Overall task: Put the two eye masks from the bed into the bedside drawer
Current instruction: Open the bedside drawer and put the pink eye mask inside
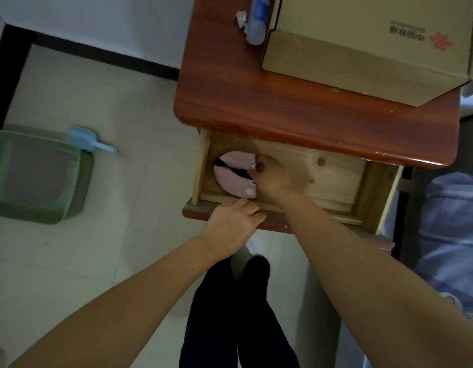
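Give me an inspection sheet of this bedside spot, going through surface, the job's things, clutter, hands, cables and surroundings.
Surface: red-brown bedside table top, glossy, partly bare.
Job's things: wooden drawer pulled open; pink eye mask with a black strap lies in its left end. Second mask: cannot tell.
Clutter: cardboard box, blue tube and crumpled wrapper on the table top.
Hands: right hand inside the drawer at the mask's edge; left hand on the drawer front.
Cables: nothing seen.
Surroundings: tiled floor, green bin, light blue scoop, bedding at right.
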### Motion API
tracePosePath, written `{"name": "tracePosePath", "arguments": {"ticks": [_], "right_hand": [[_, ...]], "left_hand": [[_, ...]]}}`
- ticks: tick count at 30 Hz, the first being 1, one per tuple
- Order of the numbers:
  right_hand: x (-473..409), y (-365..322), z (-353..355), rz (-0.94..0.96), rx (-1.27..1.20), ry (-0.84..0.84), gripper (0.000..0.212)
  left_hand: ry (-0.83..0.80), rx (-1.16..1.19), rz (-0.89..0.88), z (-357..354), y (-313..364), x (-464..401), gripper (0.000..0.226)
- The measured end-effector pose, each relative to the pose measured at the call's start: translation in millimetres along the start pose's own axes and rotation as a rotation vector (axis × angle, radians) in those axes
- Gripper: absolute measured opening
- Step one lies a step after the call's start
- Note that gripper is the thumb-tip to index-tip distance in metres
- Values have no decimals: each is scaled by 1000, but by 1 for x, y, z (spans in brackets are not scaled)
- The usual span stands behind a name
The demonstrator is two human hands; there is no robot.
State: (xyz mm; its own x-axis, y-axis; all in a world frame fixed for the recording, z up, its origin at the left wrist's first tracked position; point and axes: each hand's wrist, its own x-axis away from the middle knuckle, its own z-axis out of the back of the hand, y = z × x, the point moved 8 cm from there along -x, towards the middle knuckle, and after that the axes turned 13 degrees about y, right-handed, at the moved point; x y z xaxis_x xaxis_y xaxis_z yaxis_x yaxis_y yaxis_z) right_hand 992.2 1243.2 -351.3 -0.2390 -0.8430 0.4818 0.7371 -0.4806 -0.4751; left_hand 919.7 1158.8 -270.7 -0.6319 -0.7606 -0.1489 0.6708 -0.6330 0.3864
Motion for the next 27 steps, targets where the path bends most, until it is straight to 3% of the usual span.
{"name": "tracePosePath", "arguments": {"ticks": [4, 7, 10, 12, 14, 17, 21, 27], "right_hand": [[13, 11, 17, -25, 29, 71, 41], [44, 34, 51, -102, -84, 19, 33], [116, 83, 60, -583, -638, -373, 30], [159, 112, 63, -830, -783, -459, 42], [168, 129, 67, -951, -1029, -275, 41], [143, 125, 83, -919, -1348, 27, 27], [116, 111, 90, -888, -1353, 82, 10], [122, 123, 66, -1003, -1391, 73, 29]], "left_hand": [[-7, 34, 31, 0, -2, 0, 19], [-12, 65, 42, 7, 0, -3, 21], [-49, 67, 58, 15, 1, -8, 26], [-67, 74, 69, 21, 3, -10, 26], [-88, 122, 82, 26, 4, -12, 21], [-117, 140, 96, 34, 0, -21, 18], [-151, 100, 149, 33, -21, -40, 21], [-334, 32, 121, -4, -27, -27, 35]]}}
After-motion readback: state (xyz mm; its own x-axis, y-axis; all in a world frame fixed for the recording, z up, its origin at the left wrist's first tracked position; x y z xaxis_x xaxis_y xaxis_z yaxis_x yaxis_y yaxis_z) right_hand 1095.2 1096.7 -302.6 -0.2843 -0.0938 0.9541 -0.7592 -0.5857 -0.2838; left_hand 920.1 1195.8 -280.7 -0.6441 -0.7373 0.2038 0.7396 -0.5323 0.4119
